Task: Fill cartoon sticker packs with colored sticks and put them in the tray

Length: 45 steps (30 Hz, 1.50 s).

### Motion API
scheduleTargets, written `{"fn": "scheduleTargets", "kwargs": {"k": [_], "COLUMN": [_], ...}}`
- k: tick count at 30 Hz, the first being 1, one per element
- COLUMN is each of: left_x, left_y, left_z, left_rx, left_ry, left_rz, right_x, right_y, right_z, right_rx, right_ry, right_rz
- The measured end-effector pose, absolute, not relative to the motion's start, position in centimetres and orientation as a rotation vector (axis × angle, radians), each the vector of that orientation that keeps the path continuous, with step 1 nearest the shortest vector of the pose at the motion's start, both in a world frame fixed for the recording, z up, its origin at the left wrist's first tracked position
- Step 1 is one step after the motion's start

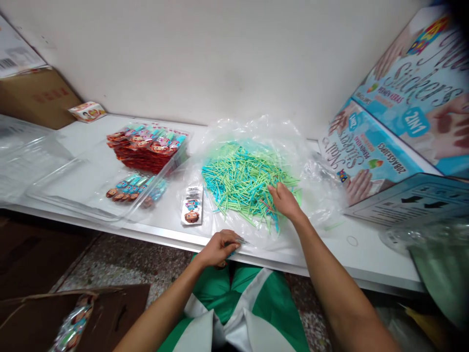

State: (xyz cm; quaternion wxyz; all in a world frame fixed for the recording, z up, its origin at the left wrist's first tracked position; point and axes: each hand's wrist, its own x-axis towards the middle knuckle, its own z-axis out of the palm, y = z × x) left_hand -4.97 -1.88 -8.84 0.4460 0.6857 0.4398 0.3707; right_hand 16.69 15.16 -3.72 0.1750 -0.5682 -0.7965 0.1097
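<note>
Centre frame: we log a clear bag (318,183) of green and blue sticks (240,178). Right hand (282,198) at their right edge, fingers curled (we cannot tell whether gripping any). Lower centre: left hand (222,246) pinches a packet (240,241) tightly. Left: tray (178,160), stacked packets (144,149) inside.

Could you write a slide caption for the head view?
Right hand at the green and blue sticks, left hand holding a small shiny packet by the white table edge.

Loose green-and-blue sticks (244,181) on clear plastic (317,178)
</note>
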Motion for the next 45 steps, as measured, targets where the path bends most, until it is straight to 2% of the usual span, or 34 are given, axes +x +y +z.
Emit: {"fn": "scheduleTargets", "kwargs": {"k": [6, 11, 17, 23, 45], "left_x": [-4.8, -5.1, -7.0, -8.2, -7.5], "left_y": [-2.0, -2.3, -2.6, -3.2, -3.0], "left_z": [-8.8, -7.7, -5.5, -5.5, -5.7], "left_rx": [1.64, 1.326, 1.152, 1.138, 1.08], "left_ry": [1.093, 1.14, 1.259, 1.282, 1.28], "left_rz": [0.941, 1.051, 1.242, 1.226, 1.231], "right_x": [15.5, 13.2, 10.2, 9.9, 10.4], "right_y": [14.0, 10.1, 6.1, 4.9, 4.8], "right_z": [-3.3, -3.9, -7.7, -10.1, -9.9], "right_rx": [-1.386, -1.097, -0.98, -0.982, -1.015], "right_ry": [-1.844, -1.714, -1.826, -1.901, -1.925], "right_rz": [0.927, 1.012, 1.16, 1.179, 1.17]}}
